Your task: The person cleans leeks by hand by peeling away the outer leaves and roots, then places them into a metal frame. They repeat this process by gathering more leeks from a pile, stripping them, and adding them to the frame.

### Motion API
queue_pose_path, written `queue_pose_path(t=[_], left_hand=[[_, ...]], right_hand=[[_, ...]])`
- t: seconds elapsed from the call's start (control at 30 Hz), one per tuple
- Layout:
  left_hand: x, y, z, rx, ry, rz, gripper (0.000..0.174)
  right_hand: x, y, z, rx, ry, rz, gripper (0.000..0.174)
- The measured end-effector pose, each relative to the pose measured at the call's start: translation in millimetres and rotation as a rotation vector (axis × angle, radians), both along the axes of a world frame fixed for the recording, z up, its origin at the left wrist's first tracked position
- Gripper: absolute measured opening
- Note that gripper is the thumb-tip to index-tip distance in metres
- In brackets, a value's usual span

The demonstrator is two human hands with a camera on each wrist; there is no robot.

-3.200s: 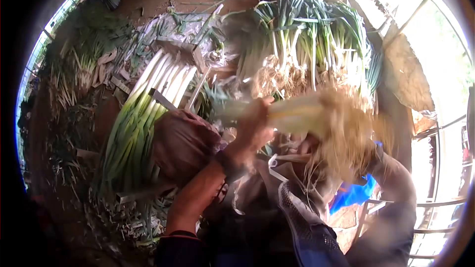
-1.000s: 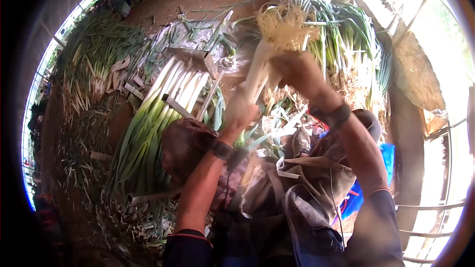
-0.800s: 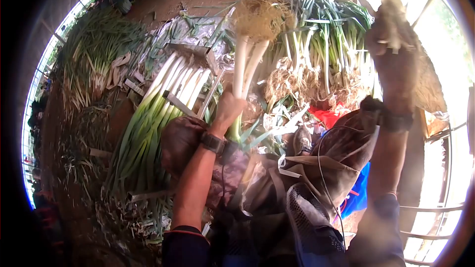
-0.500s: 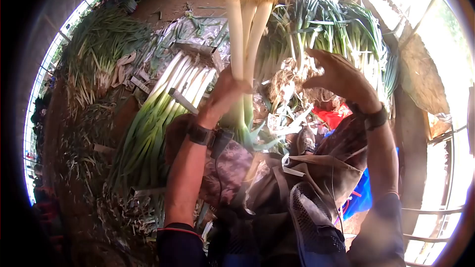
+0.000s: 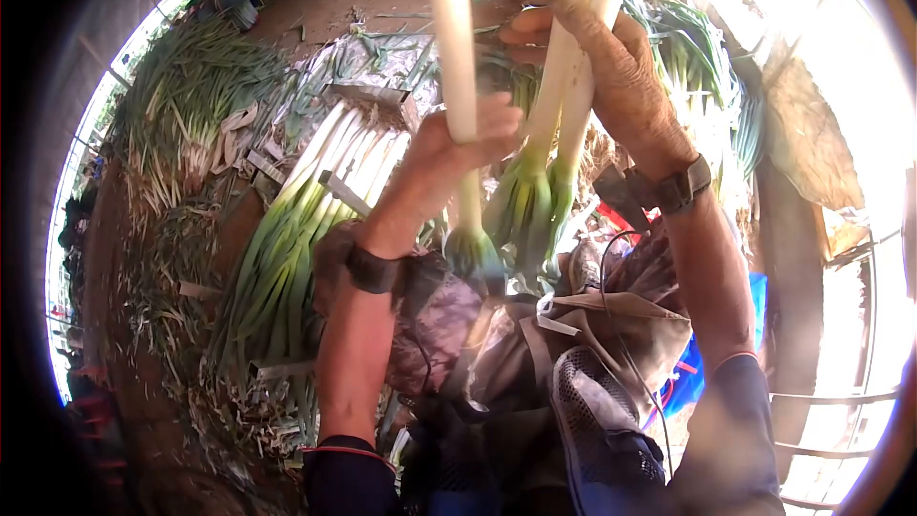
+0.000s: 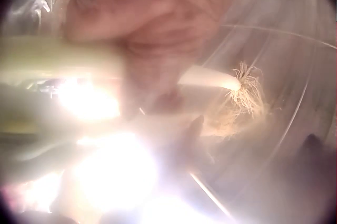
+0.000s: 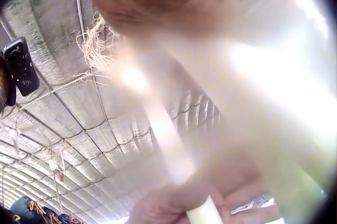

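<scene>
My left hand [image 5: 430, 172] holds a single leek [image 5: 449, 29] upright, fingers around its white shank, green leaves hanging below. To its right, my right hand [image 5: 630, 91] grips two more leeks [image 5: 559, 86] between thumb and fingers, high on their white stems. Their upper ends pass out of the head view. In the left wrist view, one leek [image 6: 210, 78] shows a tuft of pale roots beyond the hand. The right wrist view catches the left hand's leek [image 7: 168, 134] lower down, with roots [image 7: 97, 50] near the top; glare blurs much of it.
A metal frame [image 5: 382, 96] at left-centre cradles a row of clean leeks [image 5: 287, 229]. Another leek pile [image 5: 191, 86] lies far left, and rooted leeks [image 5: 693, 48] lie at right. Leaf scraps [image 5: 162, 296] litter the ground. A blue plastic sheet [image 5: 690, 377] is beside the right knee.
The right hand swung out right with loose matter, returned open, and now grips two leeks, parted from the one in the left hand. The leeks have risen in the head view.
</scene>
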State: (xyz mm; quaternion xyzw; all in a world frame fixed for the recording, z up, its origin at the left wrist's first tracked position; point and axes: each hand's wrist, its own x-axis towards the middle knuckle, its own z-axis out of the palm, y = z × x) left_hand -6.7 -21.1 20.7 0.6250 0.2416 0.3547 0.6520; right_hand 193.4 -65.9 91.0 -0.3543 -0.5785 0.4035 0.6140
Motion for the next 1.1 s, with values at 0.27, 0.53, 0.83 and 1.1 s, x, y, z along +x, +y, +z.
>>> queue_pose_path(t=[0.27,0.53,0.83,1.1], left_hand=[[14.8,-9.6,-12.9,-0.08,-0.081,-0.149,0.037],[7.8,-10.2,-14.0,-0.052,-0.035,-0.086,0.036],[2.5,-7.8,-9.6,-0.02,0.005,0.003,0.038],[0.1,-13.6,-10.7,-0.027,-0.078,0.028,0.03]], right_hand=[[-3.5,3.0,-3.5,0.058,-0.07,-0.093,0.057],[3.3,20.7,-20.3,-0.004,-0.024,-0.302,0.05],[2.6,3.8,3.9,0.045,-0.308,-0.224,0.043],[-14.0,7.7,4.7,0.104,-0.061,-0.24,0.03]])
